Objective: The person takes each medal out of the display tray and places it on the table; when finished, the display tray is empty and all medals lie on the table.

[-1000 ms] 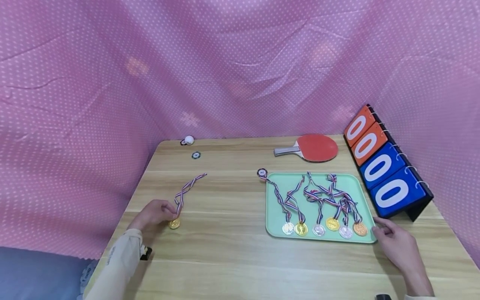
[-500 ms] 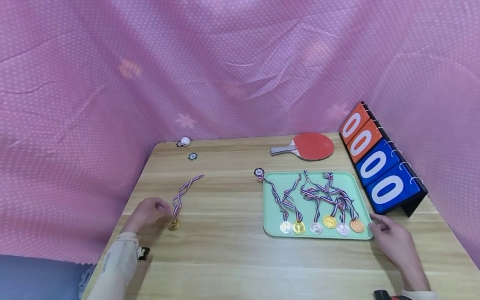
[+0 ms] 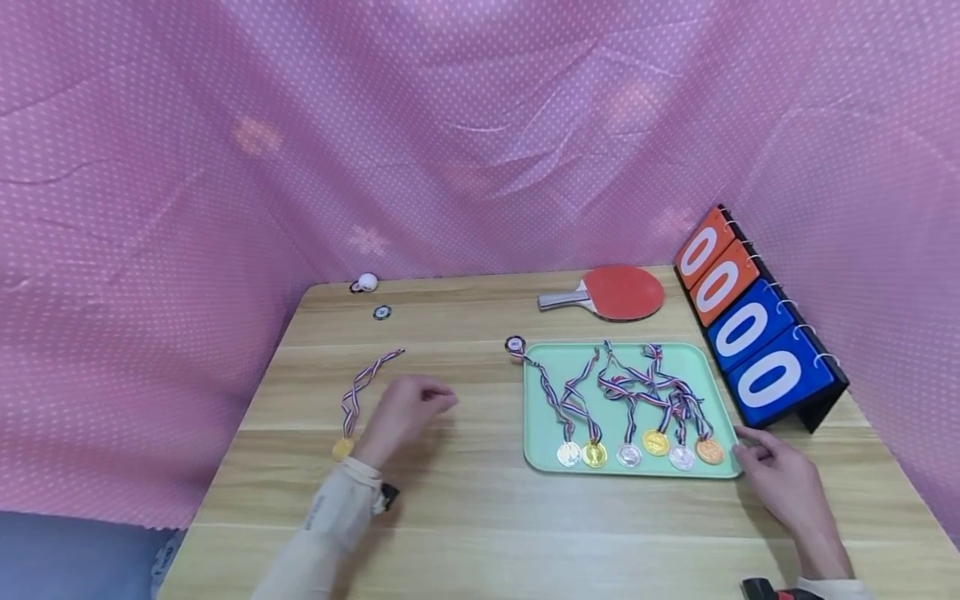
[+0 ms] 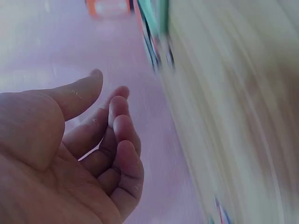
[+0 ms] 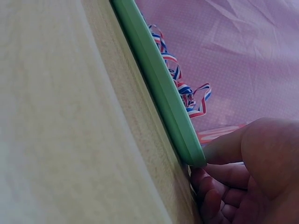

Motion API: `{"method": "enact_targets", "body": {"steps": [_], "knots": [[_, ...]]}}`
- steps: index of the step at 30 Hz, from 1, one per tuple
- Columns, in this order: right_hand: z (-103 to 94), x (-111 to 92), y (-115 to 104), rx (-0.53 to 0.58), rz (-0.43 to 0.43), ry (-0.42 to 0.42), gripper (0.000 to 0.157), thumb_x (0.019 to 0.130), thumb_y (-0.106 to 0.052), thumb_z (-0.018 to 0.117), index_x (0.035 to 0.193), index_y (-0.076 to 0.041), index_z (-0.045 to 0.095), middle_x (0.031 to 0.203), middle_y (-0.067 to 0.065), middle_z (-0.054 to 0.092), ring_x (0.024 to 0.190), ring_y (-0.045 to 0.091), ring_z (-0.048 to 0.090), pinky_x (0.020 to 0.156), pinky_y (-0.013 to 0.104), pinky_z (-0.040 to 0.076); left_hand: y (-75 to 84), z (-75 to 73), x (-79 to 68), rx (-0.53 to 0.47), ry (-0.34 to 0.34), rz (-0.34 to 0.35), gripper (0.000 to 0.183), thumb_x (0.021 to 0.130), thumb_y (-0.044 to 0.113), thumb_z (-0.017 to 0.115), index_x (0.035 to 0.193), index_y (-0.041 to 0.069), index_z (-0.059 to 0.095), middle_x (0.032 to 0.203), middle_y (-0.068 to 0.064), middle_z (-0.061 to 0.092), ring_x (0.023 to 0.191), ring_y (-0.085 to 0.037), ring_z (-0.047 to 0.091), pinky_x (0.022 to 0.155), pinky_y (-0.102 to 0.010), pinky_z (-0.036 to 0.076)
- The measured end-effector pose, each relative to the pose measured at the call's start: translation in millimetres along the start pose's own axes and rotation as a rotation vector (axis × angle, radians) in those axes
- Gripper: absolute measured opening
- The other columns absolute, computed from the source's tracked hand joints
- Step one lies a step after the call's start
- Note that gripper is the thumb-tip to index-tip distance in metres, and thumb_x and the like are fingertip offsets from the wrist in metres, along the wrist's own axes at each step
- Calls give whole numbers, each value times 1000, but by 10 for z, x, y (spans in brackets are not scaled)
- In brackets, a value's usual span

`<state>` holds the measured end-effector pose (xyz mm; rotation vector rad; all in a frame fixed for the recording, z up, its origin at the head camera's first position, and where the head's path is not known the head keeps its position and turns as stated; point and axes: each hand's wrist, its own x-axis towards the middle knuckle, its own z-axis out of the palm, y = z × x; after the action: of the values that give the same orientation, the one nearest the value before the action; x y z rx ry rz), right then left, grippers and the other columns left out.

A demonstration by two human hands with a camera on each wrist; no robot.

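My left hand [image 3: 405, 410] is over the table between a gold medal [image 3: 342, 449] and the green tray [image 3: 532, 446]. In the left wrist view the loosely bent fingers [image 4: 128, 158] hold nothing. The gold medal lies left of that hand, its striped ribbon [image 3: 360, 382] stretched toward the back. At the tray's near right corner, my right hand [image 3: 783, 475] pinches the rim, with the thumb against the edge and the other fingers bent lower down. Several gold, silver and bronze medals, among them a bronze medal [image 3: 709, 451], lie in a row on the tray with tangled ribbons.
A red table tennis bat [image 3: 622, 293] lies behind the tray. A flip scoreboard [image 3: 757, 325] showing zeros stands at the right. A white ball [image 3: 367, 282] and a round chip [image 3: 382, 312] are at the back left; another chip [image 3: 515, 344] touches the tray's far left corner.
My left hand has let go of the gold medal's ribbon and moved right, toward the tray. The medal stays on the table. My right hand keeps its place at the tray corner.
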<state>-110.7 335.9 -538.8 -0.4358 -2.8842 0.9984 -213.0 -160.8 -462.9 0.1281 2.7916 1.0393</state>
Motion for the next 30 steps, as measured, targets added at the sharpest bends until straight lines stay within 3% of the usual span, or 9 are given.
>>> {"method": "enact_targets", "body": {"steps": [6, 13, 19, 30], "knots": [[48, 30, -23, 21, 4, -16, 45, 97, -34, 55, 131, -4, 59, 98, 15, 68, 69, 1, 53, 58, 22, 39, 411, 461, 46, 33, -99, 64, 11, 88, 35, 71, 94, 27, 74, 83, 11, 67, 72, -10, 60, 65, -28, 49], [25, 26, -19, 5, 11, -8, 45, 98, -33, 54, 132, -4, 58, 98, 14, 67, 68, 2, 50, 57, 23, 38, 661, 845, 127, 68, -168, 133, 15, 86, 35, 73, 95, 24, 77, 80, 10, 65, 70, -10, 56, 62, -26, 45], [11, -6, -5, 4, 27, -8, 44, 98, -33, 54, 131, -4, 59, 97, 14, 66, 69, 5, 51, 57, 23, 37, 765, 1160, 110, 140, -155, 178, 17, 82, 36, 77, 90, 21, 78, 82, 10, 68, 72, -7, 55, 66, -24, 43], [13, -12, 3, 9, 22, -5, 45, 98, -35, 55, 131, -5, 59, 98, 14, 67, 69, 1, 51, 59, 22, 38, 850, 1491, 122, 242, -86, 239, 9, 78, 31, 81, 77, 23, 77, 70, 15, 67, 64, -2, 53, 59, -19, 39]]}}
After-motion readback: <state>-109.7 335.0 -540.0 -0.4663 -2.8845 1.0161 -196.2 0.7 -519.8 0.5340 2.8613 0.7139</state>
